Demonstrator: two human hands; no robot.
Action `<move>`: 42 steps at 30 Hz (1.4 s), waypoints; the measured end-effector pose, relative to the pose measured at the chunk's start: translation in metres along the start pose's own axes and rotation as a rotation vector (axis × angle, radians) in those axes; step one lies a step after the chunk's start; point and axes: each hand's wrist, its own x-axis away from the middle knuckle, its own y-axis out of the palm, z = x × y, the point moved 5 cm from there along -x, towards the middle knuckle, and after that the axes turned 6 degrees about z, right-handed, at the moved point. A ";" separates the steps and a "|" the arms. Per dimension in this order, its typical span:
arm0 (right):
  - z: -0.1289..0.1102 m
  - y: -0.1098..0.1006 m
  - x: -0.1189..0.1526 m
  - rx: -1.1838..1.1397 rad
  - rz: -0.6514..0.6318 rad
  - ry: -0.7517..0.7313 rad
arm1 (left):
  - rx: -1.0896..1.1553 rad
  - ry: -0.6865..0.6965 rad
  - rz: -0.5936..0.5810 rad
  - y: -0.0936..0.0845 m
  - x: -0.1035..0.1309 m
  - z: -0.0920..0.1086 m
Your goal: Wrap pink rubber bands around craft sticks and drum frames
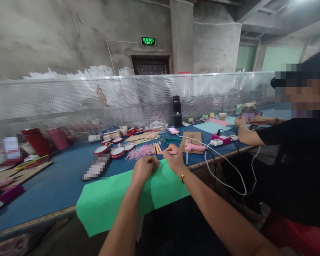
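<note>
A green sheet point(104, 197) hangs over the table's front edge, under both my hands. My left hand point(144, 170) is closed in a pinch above it, with a small brownish strip at the fingertips, too small to name. My right hand point(175, 160) is just to the right, fingers bent together and pointing toward the left hand. What it grips, if anything, I cannot make out. Beyond the hands lie several coloured sticks point(157, 147) and a heap of pink and purple elastic bands point(139, 153). A pink glue gun point(194, 146) rests on a brown board to the right.
Small red-rimmed drums point(117, 153), wooden sticks point(146, 136) and a blurred-out phone-like item point(96, 168) lie on the blue table point(61, 167). A black bottle point(177, 112) stands behind. White cables point(226, 183) loop off the edge beside a co-worker in black point(296, 153) at right.
</note>
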 end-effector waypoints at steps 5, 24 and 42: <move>-0.001 0.004 0.000 -0.006 -0.065 -0.017 | 0.013 -0.005 -0.004 0.000 -0.001 -0.001; -0.003 -0.001 -0.001 0.016 -0.023 -0.005 | -0.010 -0.017 0.004 -0.002 0.002 0.005; -0.003 0.002 -0.001 -0.002 -0.055 -0.027 | 0.003 -0.015 0.000 0.000 -0.001 -0.001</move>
